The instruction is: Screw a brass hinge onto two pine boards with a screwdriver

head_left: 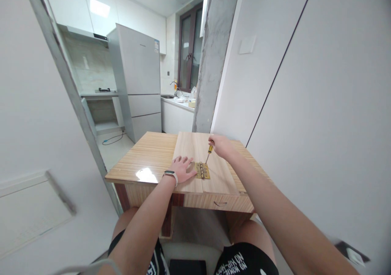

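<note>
Two pale wooden boards [191, 147] lie side by side on a small wooden table [146, 155]. A brass hinge [202, 171] spans the seam between them near the front edge. My left hand [182, 168] lies flat on the left board, fingers spread, just left of the hinge; a watch with a white band is on that wrist. My right hand [220, 145] grips a yellow-handled screwdriver [209, 153], whose tip points down at the hinge's right leaf.
The table has a drawer [220, 203] in its front, above my knees. A white wall stands close on the right, a grey concrete pillar [214, 59] behind the table. A kitchen with a fridge [137, 79] and counter lies beyond.
</note>
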A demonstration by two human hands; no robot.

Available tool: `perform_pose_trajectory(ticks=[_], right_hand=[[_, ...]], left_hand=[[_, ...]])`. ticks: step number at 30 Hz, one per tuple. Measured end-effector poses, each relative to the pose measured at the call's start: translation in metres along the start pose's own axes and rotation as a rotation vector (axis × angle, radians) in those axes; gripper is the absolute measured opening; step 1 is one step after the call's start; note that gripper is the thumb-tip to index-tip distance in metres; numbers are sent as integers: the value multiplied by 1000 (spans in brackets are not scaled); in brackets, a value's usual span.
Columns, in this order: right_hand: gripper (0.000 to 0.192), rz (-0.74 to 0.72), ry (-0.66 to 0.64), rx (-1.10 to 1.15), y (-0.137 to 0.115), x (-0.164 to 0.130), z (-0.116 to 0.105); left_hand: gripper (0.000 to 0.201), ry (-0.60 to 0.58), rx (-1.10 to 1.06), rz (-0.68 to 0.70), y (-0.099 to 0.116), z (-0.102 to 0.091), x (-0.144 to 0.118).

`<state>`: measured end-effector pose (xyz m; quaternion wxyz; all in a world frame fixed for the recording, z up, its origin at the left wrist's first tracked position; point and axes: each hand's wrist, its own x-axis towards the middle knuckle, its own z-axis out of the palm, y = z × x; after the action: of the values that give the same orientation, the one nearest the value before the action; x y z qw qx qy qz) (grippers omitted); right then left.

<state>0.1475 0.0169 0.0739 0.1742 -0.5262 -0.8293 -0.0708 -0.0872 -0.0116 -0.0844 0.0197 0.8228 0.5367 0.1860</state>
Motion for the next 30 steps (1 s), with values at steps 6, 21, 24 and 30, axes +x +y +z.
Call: perform_pose_trajectory(ticks=[6, 21, 24, 30], right_hand=[[28, 1, -87, 57, 4, 0, -6], [39, 129, -137, -193, 4, 3, -8], [23, 32, -84, -130, 3, -1, -6], [24, 2, -69, -17, 5, -1, -4]], left_hand=[[79, -1, -2, 3, -1, 0, -1], [82, 4, 7, 7, -2, 4, 1], [82, 14, 6, 8, -3, 6, 1], [81, 29, -2, 18, -5, 6, 0]])
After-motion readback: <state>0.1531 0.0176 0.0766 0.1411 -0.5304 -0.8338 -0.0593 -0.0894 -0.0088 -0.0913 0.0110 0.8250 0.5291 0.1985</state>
